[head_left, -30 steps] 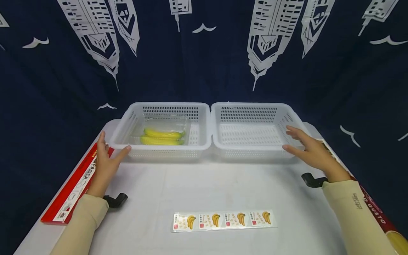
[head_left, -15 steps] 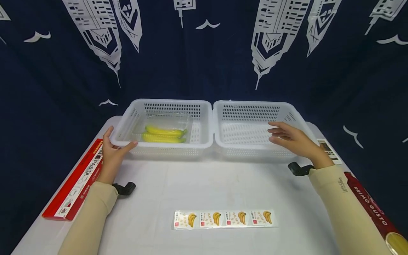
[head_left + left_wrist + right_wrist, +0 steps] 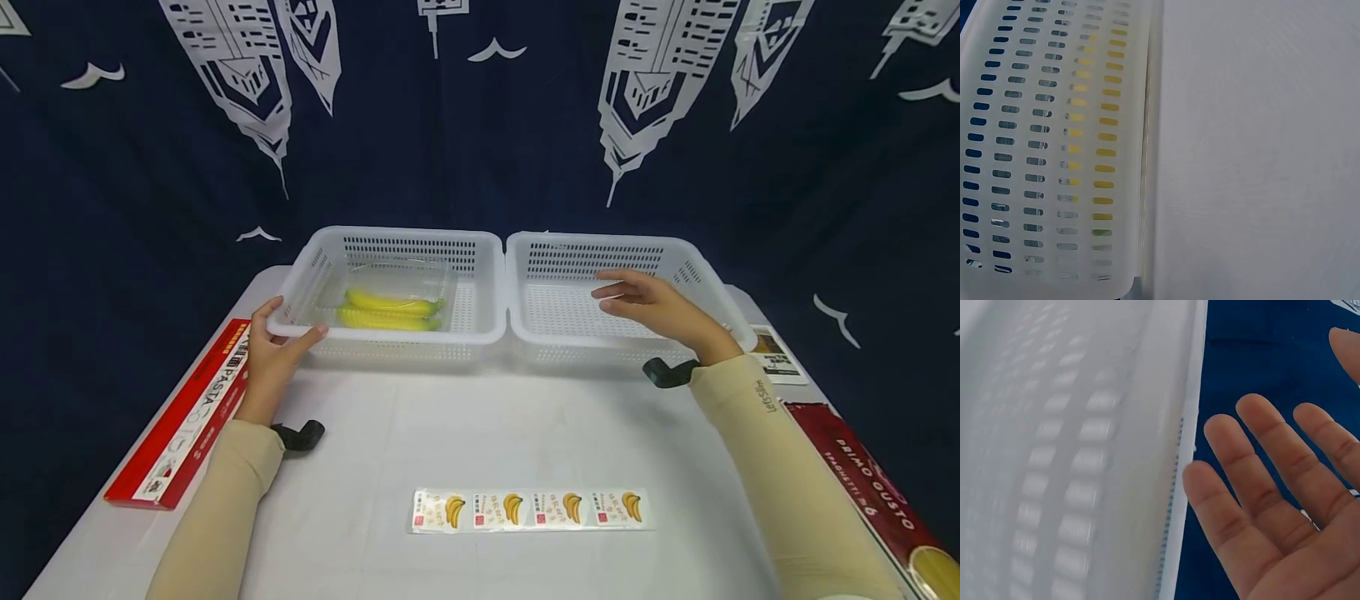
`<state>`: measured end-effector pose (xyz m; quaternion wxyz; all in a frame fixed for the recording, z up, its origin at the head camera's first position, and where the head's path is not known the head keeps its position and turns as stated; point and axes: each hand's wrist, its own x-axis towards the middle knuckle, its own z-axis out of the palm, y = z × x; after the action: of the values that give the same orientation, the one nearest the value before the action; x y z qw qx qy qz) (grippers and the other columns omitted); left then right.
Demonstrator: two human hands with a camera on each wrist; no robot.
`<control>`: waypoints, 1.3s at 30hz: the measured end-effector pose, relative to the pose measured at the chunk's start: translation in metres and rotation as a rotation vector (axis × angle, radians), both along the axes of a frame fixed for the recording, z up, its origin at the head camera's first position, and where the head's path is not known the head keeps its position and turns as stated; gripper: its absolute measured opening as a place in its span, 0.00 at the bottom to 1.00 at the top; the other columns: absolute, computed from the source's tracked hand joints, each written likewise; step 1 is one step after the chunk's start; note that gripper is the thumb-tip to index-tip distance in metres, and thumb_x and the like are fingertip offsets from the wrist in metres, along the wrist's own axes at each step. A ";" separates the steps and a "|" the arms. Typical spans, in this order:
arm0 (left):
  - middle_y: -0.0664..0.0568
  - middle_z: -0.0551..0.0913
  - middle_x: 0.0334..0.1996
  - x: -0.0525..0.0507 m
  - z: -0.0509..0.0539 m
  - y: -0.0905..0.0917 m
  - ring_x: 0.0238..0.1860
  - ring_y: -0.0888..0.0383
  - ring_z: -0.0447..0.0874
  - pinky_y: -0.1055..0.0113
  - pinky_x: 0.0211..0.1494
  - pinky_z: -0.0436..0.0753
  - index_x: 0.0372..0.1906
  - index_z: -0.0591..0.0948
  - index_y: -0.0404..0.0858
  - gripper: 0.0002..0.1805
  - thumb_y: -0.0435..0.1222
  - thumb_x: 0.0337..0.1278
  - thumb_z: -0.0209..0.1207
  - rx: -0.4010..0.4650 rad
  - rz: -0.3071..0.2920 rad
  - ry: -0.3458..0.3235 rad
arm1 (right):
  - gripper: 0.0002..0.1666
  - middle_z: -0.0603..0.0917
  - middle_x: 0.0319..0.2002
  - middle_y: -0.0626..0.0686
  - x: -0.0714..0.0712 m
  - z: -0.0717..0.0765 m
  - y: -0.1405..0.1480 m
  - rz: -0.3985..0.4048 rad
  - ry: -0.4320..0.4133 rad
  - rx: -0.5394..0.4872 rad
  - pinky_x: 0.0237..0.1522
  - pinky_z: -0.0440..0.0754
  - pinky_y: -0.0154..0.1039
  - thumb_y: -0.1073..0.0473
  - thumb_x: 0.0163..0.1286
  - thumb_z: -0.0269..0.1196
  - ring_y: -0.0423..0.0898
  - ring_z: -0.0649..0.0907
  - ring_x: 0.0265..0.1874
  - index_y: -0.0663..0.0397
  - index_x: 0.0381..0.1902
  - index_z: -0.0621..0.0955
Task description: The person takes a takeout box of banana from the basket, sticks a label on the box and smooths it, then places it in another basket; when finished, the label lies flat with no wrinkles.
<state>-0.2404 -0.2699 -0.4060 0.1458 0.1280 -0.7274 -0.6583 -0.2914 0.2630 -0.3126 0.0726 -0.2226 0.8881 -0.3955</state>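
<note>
Head camera: we see a person's left hand point(image 3: 272, 358) grasping the near left corner of a white left basket point(image 3: 405, 337), thumb along the front rim and fingers round the outer side, a hold we judge suited to steadying the basket without crowding its contents. Side by side with it on the white-covered table point(image 3: 487, 433) stands a matching right basket point(image 3: 558, 337), over which the right hand point(image 3: 654, 310) hovers, fingers relaxed and grasping nothing; from the right wrist, we see those fingers spread beside a white rim. Two yellow bananas point(image 3: 390, 319) lie in a clear container point(image 3: 405, 277) inside the left basket, which presumably keeps them together; whether its lid is fastened, we cannot tell. Nearer the person, a strip of banana labels point(image 3: 531, 510) lies flat, picture side up, probably so placed to be within easy reach. A red pasta box point(image 3: 180, 417) flanks the left edge and a dark red spaghetti packet point(image 3: 862, 475) the right, the latter partly covered by the right sleeve point(image 3: 772, 475). High basket walls stand between hands and contents, we note, while a navy printed cloth point(image 3: 450, 150) hangs behind.
</note>
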 end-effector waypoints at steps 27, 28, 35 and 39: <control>0.48 0.58 0.84 -0.003 -0.006 0.001 0.80 0.48 0.62 0.54 0.82 0.69 0.85 0.54 0.47 0.48 0.33 0.70 0.69 0.014 0.023 0.008 | 0.33 0.78 0.69 0.71 -0.052 0.003 -0.101 0.141 -0.277 -0.230 0.68 0.82 0.54 0.64 0.84 0.59 0.55 0.83 0.60 0.68 0.80 0.66; 0.49 0.58 0.84 -0.004 -0.006 0.000 0.80 0.49 0.62 0.53 0.81 0.69 0.85 0.54 0.47 0.48 0.33 0.70 0.69 0.013 0.021 0.008 | 0.33 0.78 0.69 0.69 -0.053 0.003 -0.104 0.138 -0.288 -0.242 0.68 0.82 0.53 0.64 0.84 0.59 0.53 0.84 0.58 0.68 0.80 0.66; 0.48 0.57 0.85 -0.004 -0.006 0.000 0.81 0.48 0.61 0.53 0.82 0.68 0.84 0.53 0.46 0.48 0.33 0.70 0.69 0.016 0.013 0.019 | 0.34 0.80 0.66 0.66 -0.058 0.009 -0.134 0.049 -0.391 -0.301 0.66 0.84 0.50 0.61 0.85 0.59 0.56 0.86 0.58 0.65 0.81 0.65; 0.49 0.57 0.85 -0.004 -0.005 0.001 0.81 0.48 0.61 0.53 0.82 0.68 0.84 0.54 0.46 0.47 0.32 0.70 0.69 0.023 0.014 0.021 | 0.36 0.75 0.71 0.69 -0.060 0.011 -0.154 -0.002 -0.452 -0.320 0.62 0.87 0.44 0.62 0.83 0.61 0.54 0.87 0.56 0.61 0.83 0.65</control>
<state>-0.2442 -0.2685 -0.4106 0.1566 0.1279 -0.7171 -0.6670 -0.3516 0.1091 -0.3012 0.2323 -0.1364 0.7760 -0.5704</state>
